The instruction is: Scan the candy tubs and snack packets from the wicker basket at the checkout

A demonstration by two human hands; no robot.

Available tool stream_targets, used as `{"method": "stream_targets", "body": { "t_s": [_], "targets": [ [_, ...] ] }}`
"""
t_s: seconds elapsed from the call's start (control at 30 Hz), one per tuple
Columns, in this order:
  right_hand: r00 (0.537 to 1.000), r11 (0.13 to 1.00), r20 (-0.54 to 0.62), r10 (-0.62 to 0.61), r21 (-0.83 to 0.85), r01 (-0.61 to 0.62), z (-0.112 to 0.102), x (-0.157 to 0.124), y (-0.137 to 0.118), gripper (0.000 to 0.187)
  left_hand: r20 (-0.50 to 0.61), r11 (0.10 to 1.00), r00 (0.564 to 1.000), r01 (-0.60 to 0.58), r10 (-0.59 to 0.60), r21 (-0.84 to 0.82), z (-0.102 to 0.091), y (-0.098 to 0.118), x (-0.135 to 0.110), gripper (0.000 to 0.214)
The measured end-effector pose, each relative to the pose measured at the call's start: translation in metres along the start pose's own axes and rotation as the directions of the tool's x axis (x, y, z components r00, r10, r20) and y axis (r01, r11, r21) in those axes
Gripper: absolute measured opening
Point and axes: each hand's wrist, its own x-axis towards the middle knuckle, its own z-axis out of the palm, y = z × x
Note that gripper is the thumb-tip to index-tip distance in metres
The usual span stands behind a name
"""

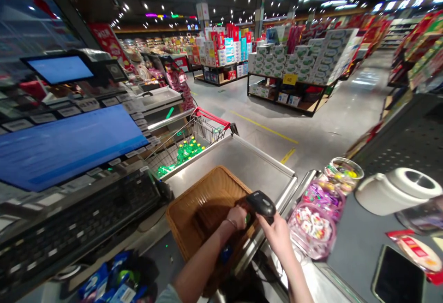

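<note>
My right hand (pixel 278 234) is closed around the handle of a black barcode scanner (pixel 262 204), whose head points left over the basket. Just left of it, my left hand (pixel 237 216) is a fist inside the brown wicker basket (pixel 218 185). A little green shows at its fingers, but the thing it grips is mostly hidden. Something small and blue (pixel 226 253) lies low in the basket under my left forearm. The basket sits on a metal checkout counter (pixel 238 162). Blue snack packets (pixel 110 280) lie left of my left arm.
A keyboard (pixel 79 220) and a lit monitor (pixel 69 146) stand at left. Behind the counter is a shopping cart (pixel 211 117) with green bottles (pixel 188 150). At right are candy tubs (pixel 311 224), a white jug (pixel 394 191) and a phone (pixel 398 275).
</note>
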Motion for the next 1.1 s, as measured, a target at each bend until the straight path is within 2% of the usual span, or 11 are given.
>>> {"method": "stream_targets", "body": {
  "t_s": [0.13,0.23,0.3,0.4,0.47,0.53,0.63,0.7,0.83,0.97,1.1],
  "targets": [
    [1.0,1.0,0.008,0.012,0.002,-0.012,-0.005,0.0,-0.002,0.037,-0.046,0.999,0.998,0.033,-0.035,-0.043,-0.004,-0.005,0.0,0.014],
    [1.0,1.0,0.006,0.011,0.007,-0.011,-0.005,-0.001,-0.003,0.039,-0.126,0.995,0.991,0.032,-0.045,-0.099,-0.028,-0.018,-0.003,0.03],
    [1.0,1.0,0.008,0.019,-0.017,-0.019,-0.004,-0.002,-0.006,0.042,-0.23,0.974,0.97,0.029,-0.081,-0.224,-0.048,-0.028,-0.01,0.039],
    [1.0,0.998,0.019,-0.006,-0.057,0.007,0.002,-0.005,-0.015,0.044,-0.347,0.823,0.914,-0.028,-0.209,-0.567,-0.073,-0.04,-0.031,0.046],
    [0.997,0.996,0.045,-0.056,-0.062,0.058,0.01,-0.007,-0.024,0.042,-0.376,0.704,0.883,-0.077,-0.281,-0.706,-0.085,-0.044,-0.05,0.049],
    [0.988,0.991,0.095,-0.118,-0.046,0.123,0.021,-0.011,-0.033,0.039,-0.437,0.679,0.836,-0.11,-0.331,-0.725,-0.094,-0.047,-0.071,0.052],
    [0.962,0.977,0.179,-0.206,-0.015,0.212,0.04,-0.02,-0.047,0.037,-0.566,0.732,0.713,-0.109,-0.414,-0.673,-0.104,-0.055,-0.102,0.051],
    [0.946,0.97,0.223,-0.237,-0.01,0.245,0.052,-0.028,-0.056,0.037,-0.601,0.724,0.627,-0.082,-0.497,-0.685,-0.109,-0.062,-0.123,0.048],
    [0.906,0.952,0.313,-0.283,-0.026,0.306,0.071,-0.044,-0.072,0.035,-0.537,0.554,0.487,-0.124,-0.689,-0.823,-0.116,-0.078,-0.158,0.05],
    [0.865,0.928,0.371,-0.338,-0.023,0.372,0.087,-0.059,-0.087,0.035,-0.444,0.383,0.423,-0.226,-0.79,-0.896,-0.119,-0.09,-0.188,0.055],
    [0.838,0.919,0.43,-0.335,-0.046,0.391,0.101,-0.075,-0.098,0.037,-0.445,0.383,0.378,-0.231,-0.811,-0.894,-0.119,-0.099,-0.213,0.053]
  ]
}}
